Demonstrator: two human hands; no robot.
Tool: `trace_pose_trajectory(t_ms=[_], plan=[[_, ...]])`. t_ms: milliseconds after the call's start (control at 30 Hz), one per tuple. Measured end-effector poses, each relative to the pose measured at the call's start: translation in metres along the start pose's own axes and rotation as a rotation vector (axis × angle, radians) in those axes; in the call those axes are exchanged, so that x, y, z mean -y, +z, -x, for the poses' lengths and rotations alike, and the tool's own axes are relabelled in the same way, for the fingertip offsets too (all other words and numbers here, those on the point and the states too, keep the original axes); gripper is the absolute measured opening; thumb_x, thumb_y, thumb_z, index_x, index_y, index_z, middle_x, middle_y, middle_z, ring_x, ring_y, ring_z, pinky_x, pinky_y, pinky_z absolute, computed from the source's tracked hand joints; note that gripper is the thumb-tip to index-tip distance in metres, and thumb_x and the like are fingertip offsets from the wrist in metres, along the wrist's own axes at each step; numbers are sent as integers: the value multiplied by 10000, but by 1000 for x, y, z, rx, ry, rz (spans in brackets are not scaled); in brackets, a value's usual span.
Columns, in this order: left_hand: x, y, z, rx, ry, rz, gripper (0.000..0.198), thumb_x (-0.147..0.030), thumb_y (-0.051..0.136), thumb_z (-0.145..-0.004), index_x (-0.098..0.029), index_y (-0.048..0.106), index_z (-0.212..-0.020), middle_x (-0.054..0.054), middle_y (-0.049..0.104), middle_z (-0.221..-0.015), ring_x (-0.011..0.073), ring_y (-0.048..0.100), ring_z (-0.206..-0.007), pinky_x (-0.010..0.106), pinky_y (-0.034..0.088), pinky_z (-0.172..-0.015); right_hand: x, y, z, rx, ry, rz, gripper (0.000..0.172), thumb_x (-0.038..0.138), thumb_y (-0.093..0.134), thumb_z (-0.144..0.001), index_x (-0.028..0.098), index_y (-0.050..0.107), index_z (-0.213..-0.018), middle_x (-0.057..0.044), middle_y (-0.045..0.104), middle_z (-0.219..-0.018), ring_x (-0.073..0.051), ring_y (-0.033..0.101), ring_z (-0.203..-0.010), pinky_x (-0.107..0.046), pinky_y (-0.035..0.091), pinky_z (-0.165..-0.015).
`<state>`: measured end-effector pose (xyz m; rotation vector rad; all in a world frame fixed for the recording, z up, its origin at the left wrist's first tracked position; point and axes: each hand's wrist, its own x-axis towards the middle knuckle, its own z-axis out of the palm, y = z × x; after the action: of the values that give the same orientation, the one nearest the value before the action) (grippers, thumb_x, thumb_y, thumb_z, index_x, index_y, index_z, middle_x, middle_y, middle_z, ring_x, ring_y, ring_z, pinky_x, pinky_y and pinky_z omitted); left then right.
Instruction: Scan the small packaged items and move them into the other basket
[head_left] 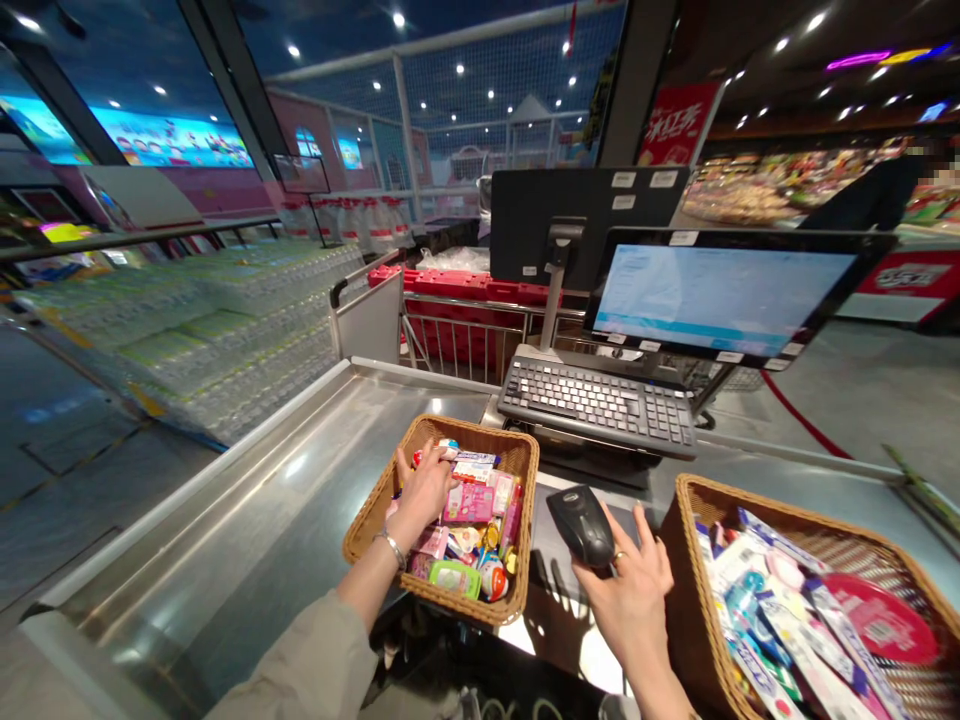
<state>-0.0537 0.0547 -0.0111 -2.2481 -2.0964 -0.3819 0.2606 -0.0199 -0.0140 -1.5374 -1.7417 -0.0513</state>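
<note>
My left hand [426, 492] reaches into a wicker basket [531, 500] of small packaged goods. Its fingers are apart and rest over the packs, close to a red-and-white egg-shaped item [448, 448]. Under and beside it lie a pink box [469, 503], a green pack [454, 578] and another egg-shaped item [493, 578]. To the right, my right hand [630, 580] has a black barcode scanner [581, 525] between thumb and index finger, with the other fingers spread. Its grip is partly hidden behind the scanner.
A second wicker basket [686, 540] at right holds several toothbrush-like packs and a red round item [881, 615]. Behind the hands stand a keyboard [596, 400] and a lit monitor [720, 290]. The metal counter [262, 510] has a raised edge. A person [874, 195] is far right.
</note>
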Motion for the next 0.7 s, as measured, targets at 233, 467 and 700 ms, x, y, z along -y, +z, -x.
trace_pose_trajectory(t_ms=[233,467,700], plan=[[23,-2,-3,-46,-88,-89,188,-327,529,-919,-234,692,-938,104,599,-1348,347,367,-1393,762,-92,-1068,3,-3,-1,-15,-36,10,249,380,604,-738,242,687,-927,-41,661,-1246,-351,356,-1379,-608,269,-1071],[32,-2,-4,-46,-124,-190,216,-300,518,-917,-221,710,-976,125,565,-1387,357,319,-1422,750,-55,-1087,3,-4,0,1,-28,27,259,382,603,-734,246,683,-940,-29,654,-1258,-357,356,-1377,-619,251,-1077],[28,6,5,43,50,-215,558,-575,630,-802,-269,595,-1267,120,320,-1565,394,164,-1468,753,-87,-1076,4,-6,-1,0,-12,7,245,383,587,-740,240,680,-916,-44,655,-1254,-347,349,-1385,-605,248,-1085]])
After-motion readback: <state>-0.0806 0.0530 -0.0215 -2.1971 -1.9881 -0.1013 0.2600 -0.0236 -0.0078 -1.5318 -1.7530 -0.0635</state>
